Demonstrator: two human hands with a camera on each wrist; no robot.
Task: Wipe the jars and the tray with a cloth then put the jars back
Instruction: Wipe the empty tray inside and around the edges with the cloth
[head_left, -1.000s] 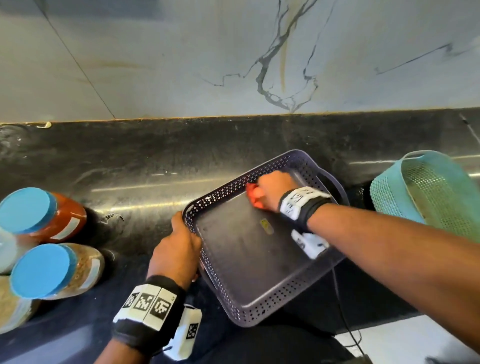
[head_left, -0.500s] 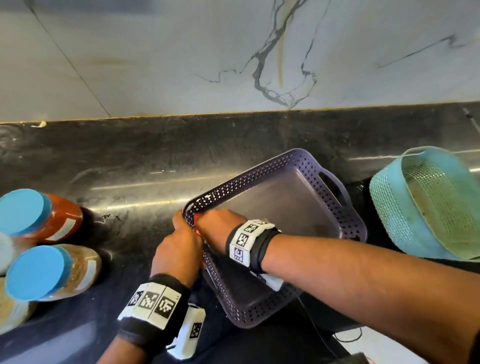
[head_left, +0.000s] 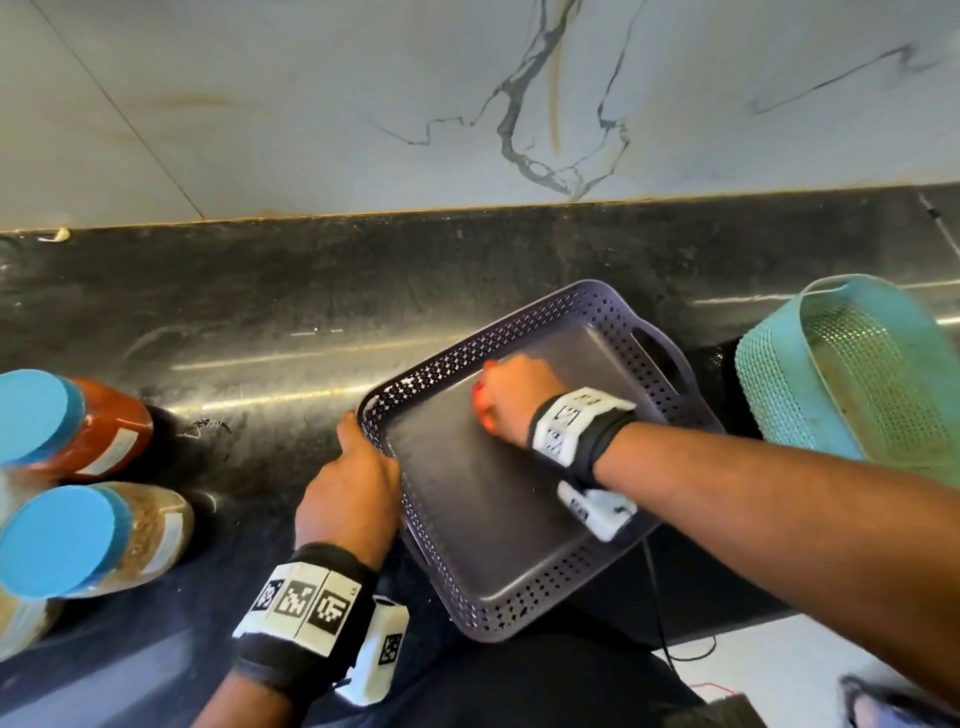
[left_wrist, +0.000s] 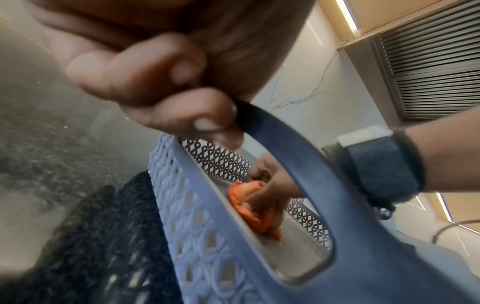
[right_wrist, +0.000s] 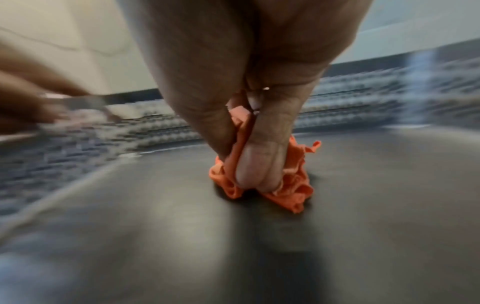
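Your left hand (head_left: 353, 493) grips the tray (head_left: 524, 618) rim on the surface (head_left: 260, 312), while your right hand (head_left: 519, 397) presses a bunched orange cloth (right_wrist: 293, 181) onto its floor.

Left hand (head_left: 347, 493) fingers (left_wrist: 182, 115) curled tight; right hand (head_left: 519, 397) fingers (right_wrist: 259, 162) bunched, pressing down
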